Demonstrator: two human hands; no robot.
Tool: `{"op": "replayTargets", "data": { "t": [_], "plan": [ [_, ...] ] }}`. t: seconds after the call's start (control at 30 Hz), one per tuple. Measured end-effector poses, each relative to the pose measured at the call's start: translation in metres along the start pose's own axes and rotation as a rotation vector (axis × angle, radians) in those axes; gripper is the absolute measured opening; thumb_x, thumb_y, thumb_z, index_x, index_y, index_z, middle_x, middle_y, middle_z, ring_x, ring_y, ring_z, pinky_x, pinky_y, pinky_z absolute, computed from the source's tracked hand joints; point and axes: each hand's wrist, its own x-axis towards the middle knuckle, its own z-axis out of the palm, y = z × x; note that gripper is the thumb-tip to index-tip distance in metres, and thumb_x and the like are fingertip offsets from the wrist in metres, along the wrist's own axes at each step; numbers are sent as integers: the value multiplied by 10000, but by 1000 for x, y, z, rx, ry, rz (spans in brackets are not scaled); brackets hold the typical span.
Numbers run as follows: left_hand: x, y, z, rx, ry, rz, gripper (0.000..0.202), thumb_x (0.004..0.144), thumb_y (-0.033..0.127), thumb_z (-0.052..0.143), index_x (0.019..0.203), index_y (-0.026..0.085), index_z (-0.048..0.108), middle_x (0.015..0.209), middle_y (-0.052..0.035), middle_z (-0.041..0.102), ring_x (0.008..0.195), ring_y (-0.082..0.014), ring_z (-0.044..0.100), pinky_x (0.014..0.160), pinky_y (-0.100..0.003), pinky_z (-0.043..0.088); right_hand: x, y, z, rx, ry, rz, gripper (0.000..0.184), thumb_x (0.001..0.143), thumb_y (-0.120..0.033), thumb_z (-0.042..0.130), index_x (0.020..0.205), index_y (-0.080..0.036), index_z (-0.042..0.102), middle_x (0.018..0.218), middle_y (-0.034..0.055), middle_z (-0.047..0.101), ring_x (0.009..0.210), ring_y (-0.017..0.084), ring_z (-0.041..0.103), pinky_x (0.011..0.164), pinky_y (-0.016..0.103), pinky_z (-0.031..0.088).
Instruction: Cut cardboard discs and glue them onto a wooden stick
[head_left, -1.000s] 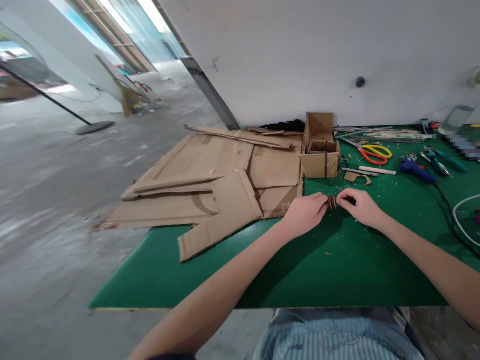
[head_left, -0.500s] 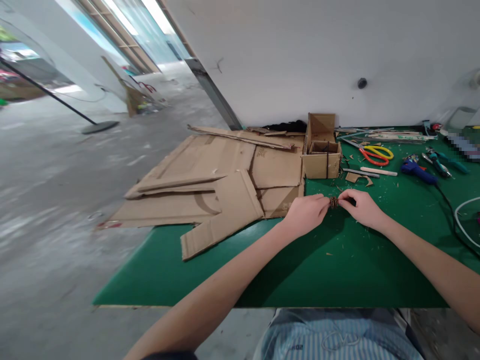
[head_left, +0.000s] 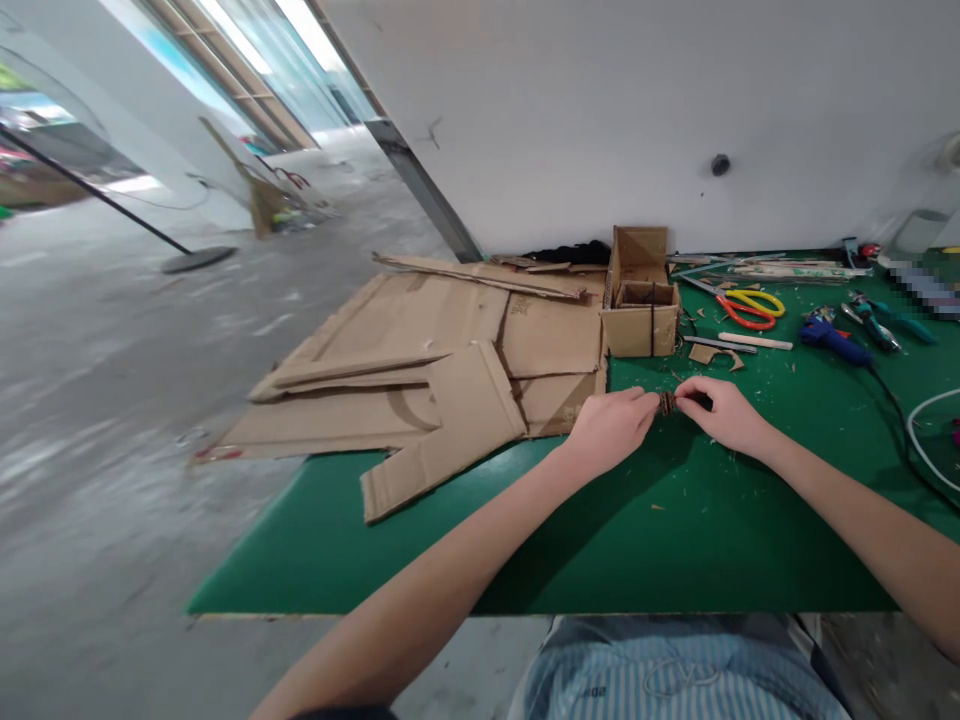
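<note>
Both of my hands meet over the green table top (head_left: 637, 540), pinching one small brown ribbed cardboard piece (head_left: 666, 403) between them. My left hand (head_left: 611, 428) grips it from the left with closed fingers. My right hand (head_left: 720, 412) pinches it from the right, fingers curled. The piece is held just above the mat, right of the flat cardboard sheets (head_left: 420, 370) and in front of a small open cardboard box (head_left: 640, 318).
Red and yellow scissors (head_left: 746, 305), a blue glue gun (head_left: 832, 340) with black cord, pliers (head_left: 874, 320), sticks and cardboard scraps lie at the back right. A white cable (head_left: 919, 435) curves at the right edge. A white wall stands behind; grey floor lies left.
None beyond slight camera sway; both hands keep pinching the small cardboard piece in the same place.
</note>
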Motion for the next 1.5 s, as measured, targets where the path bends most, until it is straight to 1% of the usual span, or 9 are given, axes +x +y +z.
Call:
{"op": "replayTargets", "data": {
  "t": [0.13, 0.27, 0.37, 0.53, 0.67, 0.8, 1.07, 1.3, 1.5],
  "plan": [
    [-1, -3, 1, 89, 59, 49, 271, 995, 241, 366, 957, 197, 631, 824, -49, 619, 751, -175, 583, 562, -294, 320, -1, -1, -2, 81, -15, 4, 140, 852, -319, 584, 887, -200, 650, 839, 35, 694, 755, 172, 626, 712, 323, 506],
    [-3, -7, 2, 203, 160, 131, 270, 986, 166, 355, 1037, 188, 620, 857, -68, 601, 792, -188, 573, 619, -297, 378, -1, 2, -3, 135, 1, -23, 163, 822, -346, 645, 909, -208, 659, 892, 39, 702, 816, 178, 641, 798, 357, 523],
    [-4, -8, 2, 241, 208, 162, 258, 981, 153, 368, 1068, 181, 609, 859, -68, 595, 803, -195, 570, 628, -306, 391, -2, 4, -2, 163, 34, -35, 247, 788, -360, 699, 986, -216, 673, 976, 52, 712, 870, 187, 651, 854, 382, 525],
    [-3, -9, 2, 233, 278, 182, 222, 968, 134, 399, 984, 177, 617, 799, -52, 578, 748, -182, 559, 579, -306, 364, -4, 1, -2, 140, 68, -51, 293, 790, -363, 712, 1051, -233, 690, 1059, 63, 728, 951, 209, 668, 897, 405, 531],
    [-3, -9, 4, 272, 360, 206, 175, 951, 136, 446, 935, 183, 614, 761, -32, 572, 699, -170, 551, 548, -303, 346, -4, -2, -2, 102, 73, -50, 279, 796, -364, 709, 1041, -229, 711, 1042, 62, 745, 950, 217, 681, 891, 394, 540],
    [-3, -8, 5, 305, 406, 217, 138, 926, 126, 480, 912, 189, 603, 747, -19, 572, 672, -168, 547, 535, -311, 339, -4, -4, -2, 94, 59, -28, 253, 809, -357, 693, 1025, -230, 726, 1011, 57, 755, 924, 218, 692, 883, 389, 543],
    [-5, -9, 2, 330, 429, 250, 119, 913, 119, 490, 921, 184, 589, 745, -15, 569, 666, -173, 548, 532, -312, 352, -3, -7, -3, 123, 17, 20, 233, 822, -355, 661, 992, -219, 742, 969, 63, 765, 894, 221, 702, 832, 376, 543],
    [-5, -8, 1, 352, 398, 268, 133, 924, 119, 473, 965, 169, 589, 756, -24, 570, 678, -176, 558, 539, -308, 370, -1, -9, -4, 172, -1, 42, 241, 804, -398, 650, 915, -207, 747, 930, 68, 769, 865, 226, 701, 827, 386, 537],
    [-4, -9, -1, 372, 370, 285, 142, 931, 117, 465, 984, 156, 590, 759, -32, 568, 695, -182, 566, 542, -307, 377, -1, -11, -5, 167, -22, 53, 232, 820, -386, 632, 906, -202, 745, 920, 64, 763, 849, 215, 690, 819, 372, 528]
  ]
}}
